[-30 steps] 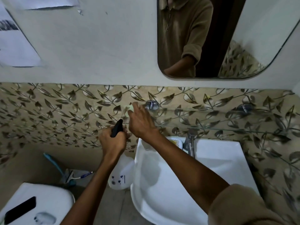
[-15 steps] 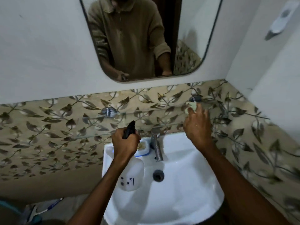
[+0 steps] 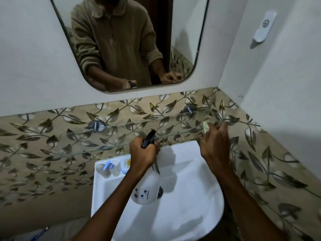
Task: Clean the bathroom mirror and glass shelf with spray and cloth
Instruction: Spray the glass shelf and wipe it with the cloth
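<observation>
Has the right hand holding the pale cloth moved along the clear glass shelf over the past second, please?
Yes. The right hand with the pale cloth went from the left metal shelf bracket rightward, past the right bracket.

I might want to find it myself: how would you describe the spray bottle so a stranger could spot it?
Find the white sink under the mirror. Above its bowl, the left hand grips a spray bottle by the neck. It is the only frosted white bottle with a black nozzle and small blue flowers.

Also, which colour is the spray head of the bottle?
Black; the spray head tops a white bottle held by the left hand. Head view.
</observation>
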